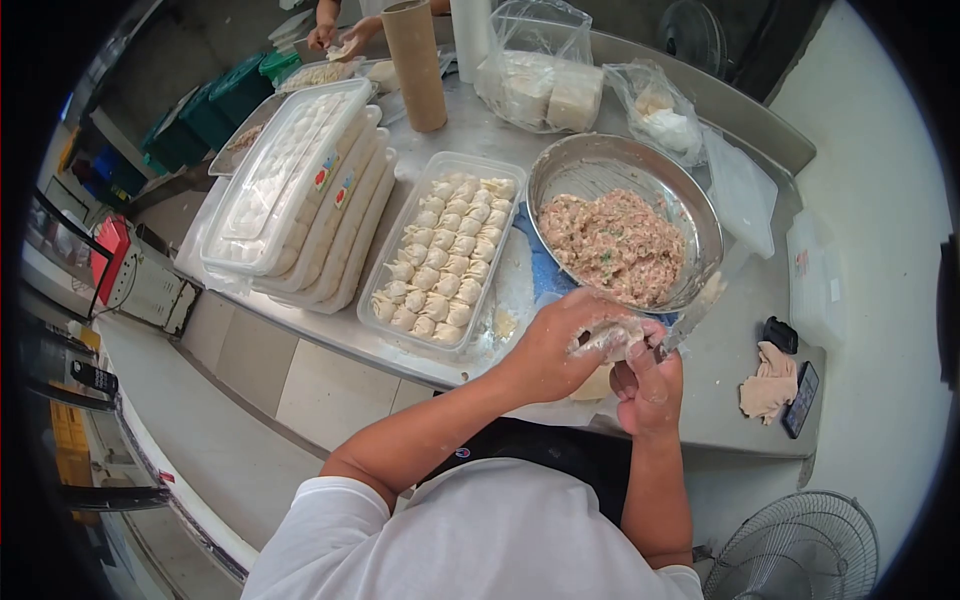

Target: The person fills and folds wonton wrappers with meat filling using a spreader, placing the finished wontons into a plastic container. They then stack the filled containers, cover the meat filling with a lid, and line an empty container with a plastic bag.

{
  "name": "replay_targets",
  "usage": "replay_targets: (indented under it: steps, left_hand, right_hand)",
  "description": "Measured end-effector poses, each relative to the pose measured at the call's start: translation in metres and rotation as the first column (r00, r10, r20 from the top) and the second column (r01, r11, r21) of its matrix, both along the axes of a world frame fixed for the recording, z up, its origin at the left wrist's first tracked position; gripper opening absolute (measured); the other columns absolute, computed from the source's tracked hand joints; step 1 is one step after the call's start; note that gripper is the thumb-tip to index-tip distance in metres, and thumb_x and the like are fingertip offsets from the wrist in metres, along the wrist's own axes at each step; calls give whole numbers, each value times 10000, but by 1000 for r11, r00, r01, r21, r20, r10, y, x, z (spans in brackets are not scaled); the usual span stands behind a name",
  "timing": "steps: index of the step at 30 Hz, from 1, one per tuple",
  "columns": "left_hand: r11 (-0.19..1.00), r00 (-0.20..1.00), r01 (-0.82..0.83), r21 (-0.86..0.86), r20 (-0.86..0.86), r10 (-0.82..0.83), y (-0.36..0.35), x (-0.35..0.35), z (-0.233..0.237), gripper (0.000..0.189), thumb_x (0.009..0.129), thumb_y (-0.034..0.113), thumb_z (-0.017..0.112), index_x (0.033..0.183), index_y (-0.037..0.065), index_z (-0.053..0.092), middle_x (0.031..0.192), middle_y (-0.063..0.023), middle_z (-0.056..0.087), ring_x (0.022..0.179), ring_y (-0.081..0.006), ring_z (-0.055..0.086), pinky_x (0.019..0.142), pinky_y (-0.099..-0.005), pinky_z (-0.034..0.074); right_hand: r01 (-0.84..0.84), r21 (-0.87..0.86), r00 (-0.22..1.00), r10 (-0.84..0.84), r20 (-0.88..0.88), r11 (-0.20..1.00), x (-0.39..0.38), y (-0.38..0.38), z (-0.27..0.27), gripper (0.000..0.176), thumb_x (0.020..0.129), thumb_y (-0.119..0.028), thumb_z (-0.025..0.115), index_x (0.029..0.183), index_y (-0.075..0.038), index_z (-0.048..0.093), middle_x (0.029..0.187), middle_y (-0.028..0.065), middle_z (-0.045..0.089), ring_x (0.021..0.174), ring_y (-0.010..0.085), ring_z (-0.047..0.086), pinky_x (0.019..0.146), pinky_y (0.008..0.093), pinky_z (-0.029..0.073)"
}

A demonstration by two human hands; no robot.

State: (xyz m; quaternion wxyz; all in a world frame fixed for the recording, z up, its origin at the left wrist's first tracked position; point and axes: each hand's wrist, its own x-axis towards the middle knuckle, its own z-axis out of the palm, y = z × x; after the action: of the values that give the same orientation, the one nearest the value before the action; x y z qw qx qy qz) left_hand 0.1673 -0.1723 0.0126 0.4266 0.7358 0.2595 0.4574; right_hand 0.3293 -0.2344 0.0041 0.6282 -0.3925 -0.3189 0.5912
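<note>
My left hand [557, 345] is closed around a dumpling [612, 338] of pale, floury dough, which is partly hidden by the fingers. Close against it, my right hand [650, 388] grips a flat metal spatula [690, 322], its blade pointing up and away with filling smeared near the tip. Just beyond both hands stands a wide steel bowl [700, 195] with minced meat filling [615, 240] flecked with green. Left of the hands, a plastic container [372, 285] holds rows of folded dumplings [440, 255]. Under my hands, a round dough wrapper [594, 384] partly shows.
Stacked lidded containers [300, 190] rise at left beside a cardboard tube [414, 65]. Bagged wrappers [545, 90] lie at the back. A phone [801, 400] and a beige cloth [768, 384] rest at right. Another person's hands [345, 40] work across the table. A fan [795, 550] stands below right.
</note>
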Motion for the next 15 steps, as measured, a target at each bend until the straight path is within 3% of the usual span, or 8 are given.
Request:
replay_targets:
  steps: [6, 8, 9, 10, 11, 12, 14, 15]
  left_hand:
    - [961, 977, 151, 233, -184, -108, 5, -17, 11, 329, 834, 112, 698, 1162, 112, 670, 1063, -119, 654, 1025, -300, 629, 875, -398, 514]
    - [860, 916, 266, 436, -391, -85, 38, -33, 7, 324, 805, 71, 714, 1120, 141, 692, 1043, -99, 673, 1017, -278, 645, 868, -399, 525]
    - [834, 913, 206, 513, -407, 25, 64, -43, 2, 311, 795, 55, 717, 1094, 138, 700, 1055, -102, 672, 1004, -279, 647, 858, -392, 527]
    - [795, 901, 149, 588, -413, 136, 93, -53, 2, 299, 785, 39, 719, 1068, 136, 708, 1068, -105, 671, 990, -280, 650, 847, -384, 529]
    - [882, 871, 12, 471, -438, 222, 119, -63, 11, 268, 778, 42, 728, 1036, 110, 704, 1054, -125, 669, 980, -291, 648, 841, -376, 525]
    - [928, 828, -137, 346, -474, 299, 143, -75, 20, 240, 771, 46, 736, 1005, 85, 701, 1041, -145, 667, 970, -301, 647, 835, -368, 521]
    - [866, 703, -205, 456, -547, 454, 195, -97, 13, 210, 780, 84, 741, 971, 33, 670, 1000, -162, 663, 934, -314, 638, 809, -358, 509]
    - [863, 704, -206, 461, -543, 458, 210, -101, 7, 210, 780, 84, 741, 971, 33, 670, 1000, -162, 663, 934, -314, 638, 809, -358, 509]
  right_hand:
    - [-83, -51, 996, 81, -48, 995, 8, -2, 2, 361, 875, -150, 684, 1177, -25, 530, 846, 12, 586, 548, 22, 414, 462, 190, 327]
    - [-176, -54, 979, 180, 93, 983, 11, -4, 7, 354, 869, -150, 688, 1172, -22, 558, 864, 45, 611, 558, 25, 425, 479, 188, 336]
    - [-173, -53, 980, 177, 92, 984, 16, -6, 4, 354, 869, -150, 688, 1172, -22, 558, 864, 45, 611, 558, 25, 425, 479, 188, 336]
    - [-95, -46, 970, 103, 220, 994, 23, -7, -1, 336, 869, -157, 689, 1153, -19, 577, 867, 58, 620, 559, 28, 429, 472, 188, 330]
    - [-20, -26, 939, 28, 344, 999, 31, -8, -5, 318, 869, -164, 691, 1134, -17, 596, 870, 72, 629, 560, 31, 433, 465, 188, 323]
    - [-22, -22, 939, 28, 342, 1000, 36, -10, -9, 318, 869, -164, 691, 1134, -17, 596, 870, 72, 629, 560, 31, 433, 465, 188, 323]
    - [96, -69, 948, -70, 310, 993, 50, -19, -16, 271, 872, -175, 691, 1077, -13, 620, 855, 70, 626, 570, 39, 453, 440, 192, 306]
    - [89, -42, 962, -75, 263, 995, 59, -22, -26, 263, 882, -173, 683, 1074, -9, 611, 847, 66, 623, 591, 50, 479, 420, 195, 295]
